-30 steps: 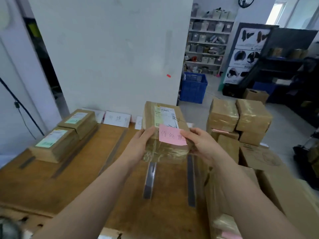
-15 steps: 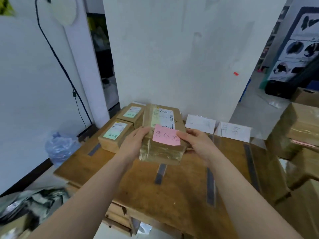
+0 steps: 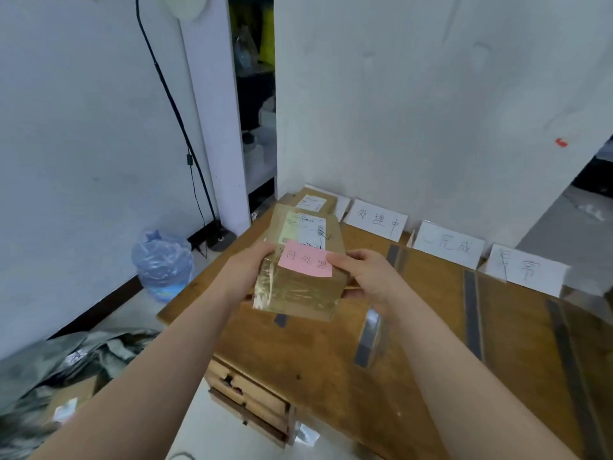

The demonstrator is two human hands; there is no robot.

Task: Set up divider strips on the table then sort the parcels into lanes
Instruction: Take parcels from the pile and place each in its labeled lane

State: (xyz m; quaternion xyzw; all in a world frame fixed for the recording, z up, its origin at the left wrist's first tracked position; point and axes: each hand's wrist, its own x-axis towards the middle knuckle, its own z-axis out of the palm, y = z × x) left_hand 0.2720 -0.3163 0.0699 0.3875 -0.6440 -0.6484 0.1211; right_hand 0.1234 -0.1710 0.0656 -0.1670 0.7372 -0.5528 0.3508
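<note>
Now we hold the taped parcel (image 3: 303, 283), pink note (image 3: 305, 263) on top, above the table (image 3: 315, 360) at its left end — left hand (image 3: 247, 272) and right hand (image 3: 363, 277) gripping its sides. Divider strips (image 3: 471, 313) lie set and a rear parcel (image 3: 311, 202) is sorted — ours is not yet.

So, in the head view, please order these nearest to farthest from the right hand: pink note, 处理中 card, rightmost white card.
1. pink note: on the parcel, touching the thumb of the right hand.
2. 处理中 card: just behind that hand.
3. rightmost white card: far right.
</note>
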